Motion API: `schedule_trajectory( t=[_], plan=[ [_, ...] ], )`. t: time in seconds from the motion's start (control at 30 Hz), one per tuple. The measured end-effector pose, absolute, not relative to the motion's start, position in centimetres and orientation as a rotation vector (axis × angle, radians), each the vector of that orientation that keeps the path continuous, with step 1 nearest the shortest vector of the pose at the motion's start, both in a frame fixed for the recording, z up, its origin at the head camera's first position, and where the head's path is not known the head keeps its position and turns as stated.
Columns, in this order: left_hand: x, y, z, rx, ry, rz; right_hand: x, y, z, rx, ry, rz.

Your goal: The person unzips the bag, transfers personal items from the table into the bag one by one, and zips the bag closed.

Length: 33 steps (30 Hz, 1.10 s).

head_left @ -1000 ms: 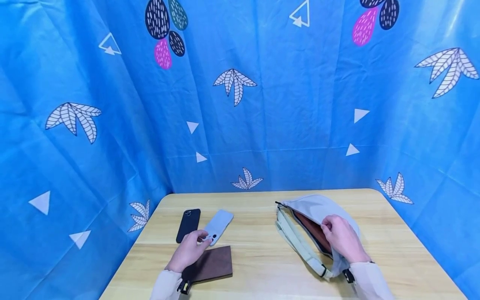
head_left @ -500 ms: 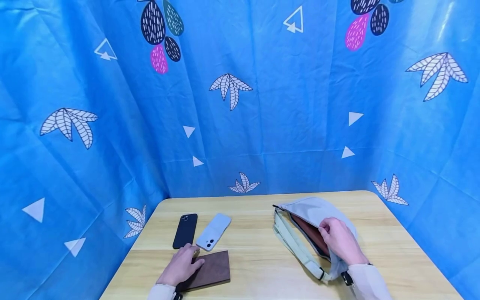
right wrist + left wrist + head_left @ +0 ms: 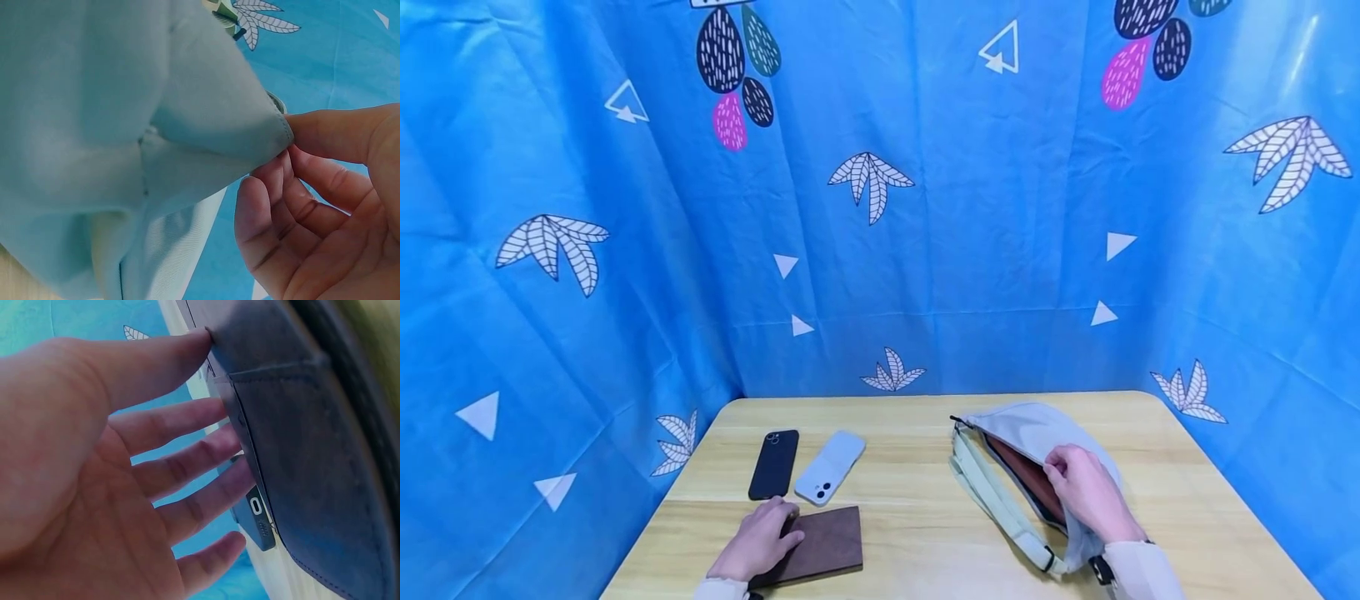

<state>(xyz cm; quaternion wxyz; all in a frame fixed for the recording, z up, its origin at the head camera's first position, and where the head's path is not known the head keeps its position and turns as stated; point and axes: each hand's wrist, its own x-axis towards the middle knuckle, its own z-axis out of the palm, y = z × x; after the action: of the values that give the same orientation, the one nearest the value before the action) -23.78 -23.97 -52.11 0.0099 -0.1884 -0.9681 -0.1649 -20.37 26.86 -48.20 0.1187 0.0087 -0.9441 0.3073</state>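
At the front left of the table lies a flat brown wallet (image 3: 831,543) with stitched pocket edges (image 3: 306,462). My left hand (image 3: 758,540) rests at its left part, thumb over its surface. In the left wrist view the thumb tip touches the wallet, and the spread fingers (image 3: 187,462) reach its far edge, which hides some fingertips. On the right sits a pale grey waist bag (image 3: 1037,427), its zip opening gaping over a reddish-brown lining (image 3: 1026,471). With thumb and fingers my right hand (image 3: 1092,492) pinches the fabric edge of that opening.
A black phone (image 3: 773,465) and a white phone (image 3: 831,468) lie face down behind the wallet. The bag's pale green strap (image 3: 996,500) trails along its left side. Blue patterned curtain (image 3: 985,250) hangs behind and beside the wooden table (image 3: 917,467).
My left hand has moved from the white phone down and left onto the wallet, uncovering the phone's camera end. The right hand keeps its pinch on the bag's edge.
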Motion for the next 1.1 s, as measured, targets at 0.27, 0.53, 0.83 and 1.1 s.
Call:
schedule_trajectory(
  t=[0.27, 0.53, 0.83, 1.1],
  plan=[
    [-23.5, -24.3, -52.1, -0.546, -3.085, -0.598, -20.2, 26.8, -48.3, 0.024, -2.775, 0.896],
    [-23.3, -24.7, -52.1, -0.563, -3.147, -0.8, -20.4, 26.8, -48.5, 0.019, -2.771, 0.89],
    [-22.7, -24.7, -52.4, -0.558, -3.145, -1.149, -20.4, 26.8, -48.5, 0.018, -2.77, 0.896],
    [-22.4, -24.8, -52.8, -0.524, -3.114, -1.422, -20.4, 26.6, -48.4, 0.017, -2.785, 0.912]
  ],
)
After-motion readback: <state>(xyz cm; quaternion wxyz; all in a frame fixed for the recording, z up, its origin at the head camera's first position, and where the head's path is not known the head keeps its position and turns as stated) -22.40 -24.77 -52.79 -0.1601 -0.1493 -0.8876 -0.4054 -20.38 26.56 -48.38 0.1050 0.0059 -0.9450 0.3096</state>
